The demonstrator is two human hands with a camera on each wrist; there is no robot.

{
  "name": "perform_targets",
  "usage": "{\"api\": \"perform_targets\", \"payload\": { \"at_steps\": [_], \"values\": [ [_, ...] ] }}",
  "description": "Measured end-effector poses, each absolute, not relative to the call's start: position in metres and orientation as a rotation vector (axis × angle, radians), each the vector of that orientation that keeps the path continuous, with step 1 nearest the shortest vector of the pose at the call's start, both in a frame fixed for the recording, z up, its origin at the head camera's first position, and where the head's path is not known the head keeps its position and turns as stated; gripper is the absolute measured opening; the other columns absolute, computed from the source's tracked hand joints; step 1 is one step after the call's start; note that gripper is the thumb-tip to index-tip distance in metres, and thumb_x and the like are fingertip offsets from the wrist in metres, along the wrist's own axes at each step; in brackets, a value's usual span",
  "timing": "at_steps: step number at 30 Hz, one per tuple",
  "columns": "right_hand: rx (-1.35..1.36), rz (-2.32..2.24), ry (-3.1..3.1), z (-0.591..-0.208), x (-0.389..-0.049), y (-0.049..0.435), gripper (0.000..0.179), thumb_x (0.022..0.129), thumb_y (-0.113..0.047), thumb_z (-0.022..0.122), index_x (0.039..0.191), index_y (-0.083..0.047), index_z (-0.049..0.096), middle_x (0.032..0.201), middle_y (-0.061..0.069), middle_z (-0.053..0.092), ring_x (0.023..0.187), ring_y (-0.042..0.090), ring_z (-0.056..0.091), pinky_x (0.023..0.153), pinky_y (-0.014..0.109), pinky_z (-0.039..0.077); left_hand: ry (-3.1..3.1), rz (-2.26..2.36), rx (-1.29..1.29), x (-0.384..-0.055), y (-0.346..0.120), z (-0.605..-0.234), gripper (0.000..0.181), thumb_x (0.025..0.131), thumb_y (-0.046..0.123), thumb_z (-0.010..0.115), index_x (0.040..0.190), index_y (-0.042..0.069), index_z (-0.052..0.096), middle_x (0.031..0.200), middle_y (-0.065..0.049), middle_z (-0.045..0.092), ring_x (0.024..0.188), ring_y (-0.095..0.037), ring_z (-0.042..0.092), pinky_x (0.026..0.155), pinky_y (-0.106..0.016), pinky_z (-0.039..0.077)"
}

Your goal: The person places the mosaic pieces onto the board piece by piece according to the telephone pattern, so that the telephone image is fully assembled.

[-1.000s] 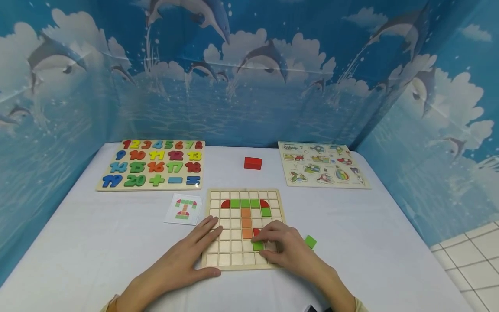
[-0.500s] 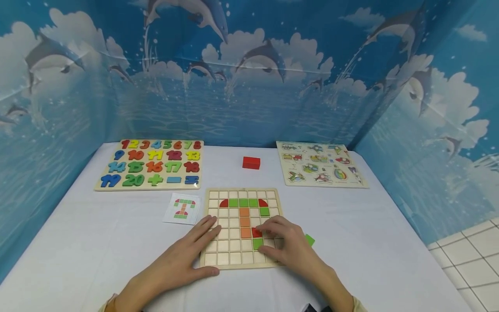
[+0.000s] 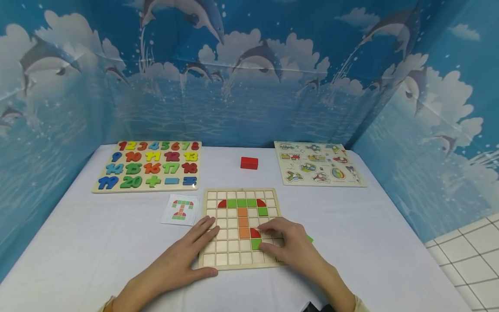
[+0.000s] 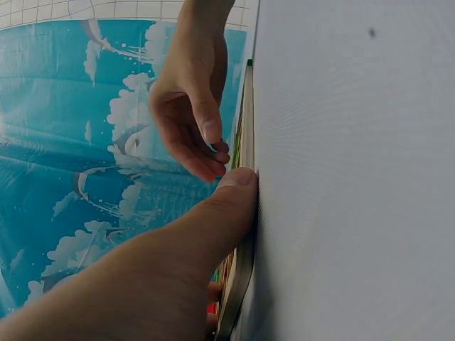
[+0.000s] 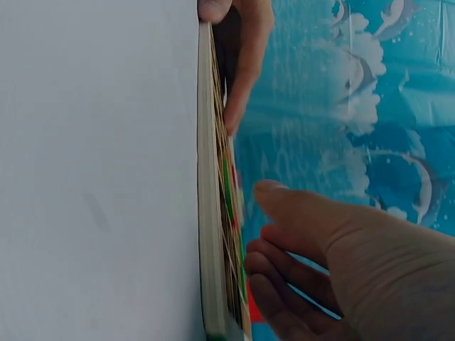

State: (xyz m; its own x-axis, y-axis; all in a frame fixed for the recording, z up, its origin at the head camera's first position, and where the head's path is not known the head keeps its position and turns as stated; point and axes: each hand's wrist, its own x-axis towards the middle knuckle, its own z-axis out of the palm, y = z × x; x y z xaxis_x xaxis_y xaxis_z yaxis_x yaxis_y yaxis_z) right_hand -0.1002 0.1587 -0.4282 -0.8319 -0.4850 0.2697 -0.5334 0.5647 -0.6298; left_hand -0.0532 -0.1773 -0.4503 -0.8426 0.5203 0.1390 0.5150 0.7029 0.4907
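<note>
A wooden grid board (image 3: 232,259) lies at the table's middle, with green, orange and red pieces in its cells. My left hand (image 3: 183,255) rests along its left edge, fingers on the grid and thumb (image 4: 238,186) at the near corner. Over the right half hovers my right hand (image 3: 290,242), fingers bent and nothing seen between them. Its fingertips are beside a red quarter-circle piece (image 3: 255,233), which sits right of the lowest orange square (image 3: 244,233). Below the red piece is a green square (image 3: 256,244), close to the right thumb (image 5: 274,192).
A pattern card (image 3: 180,209) lies left of the board. Behind are a number puzzle (image 3: 150,190), a red block (image 3: 249,163) and a vehicle picture puzzle (image 3: 321,184). A loose green square (image 3: 309,238) is partly hidden behind the right hand.
The right fingers have drawn back slightly to the right, uncovering the red quarter-circle piece and more of the green square. The left hand keeps its place on the board.
</note>
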Motion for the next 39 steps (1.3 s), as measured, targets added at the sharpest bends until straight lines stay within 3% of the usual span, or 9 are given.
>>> {"api": "perform_targets", "payload": {
  "at_steps": [6,17,30,39],
  "values": [
    [0.735,1.07,-2.713,-0.426,-0.107,0.178,0.035,0.085,-0.02,0.091,0.117,-0.016,0.078,0.112,-0.006,0.077,0.099,0.01,0.073,0.082,0.035,0.062,2.892,0.827,0.876,-0.052,-0.177,-0.45,0.094,0.093,0.07,0.066,0.166,0.018,0.036,0.176,-0.003,0.023,0.163,-0.027,0.021,0.117,-0.054,0.045],
    [0.255,0.806,-2.819,-0.429,-0.106,0.218,0.032,0.085,-0.017,0.09,0.114,-0.012,0.078,0.108,0.001,0.077,0.098,0.019,0.07,0.091,0.046,0.058,2.87,0.834,0.874,-0.053,-0.176,-0.45,0.094,0.093,0.069,0.065,0.166,0.018,0.036,0.176,-0.003,0.022,0.163,-0.027,0.02,0.117,-0.053,0.044],
    [0.145,0.825,-3.003,-0.418,-0.105,0.228,0.033,0.079,-0.019,0.094,0.106,-0.01,0.078,0.076,-0.004,0.063,0.074,0.013,0.058,0.069,0.022,0.052,2.859,0.847,0.848,-0.049,-0.177,-0.45,0.093,0.094,0.069,0.064,0.166,0.018,0.035,0.176,-0.002,0.022,0.163,-0.026,0.02,0.118,-0.054,0.044],
    [0.222,0.844,-3.017,-0.414,-0.103,0.222,0.028,0.079,-0.016,0.094,0.1,-0.012,0.075,0.08,-0.004,0.063,0.075,0.012,0.059,0.069,0.025,0.054,2.901,0.886,0.875,-0.049,-0.176,-0.452,0.092,0.093,0.064,0.069,0.166,0.018,0.037,0.176,-0.001,0.024,0.163,-0.024,0.022,0.119,-0.052,0.042]
  ]
}}
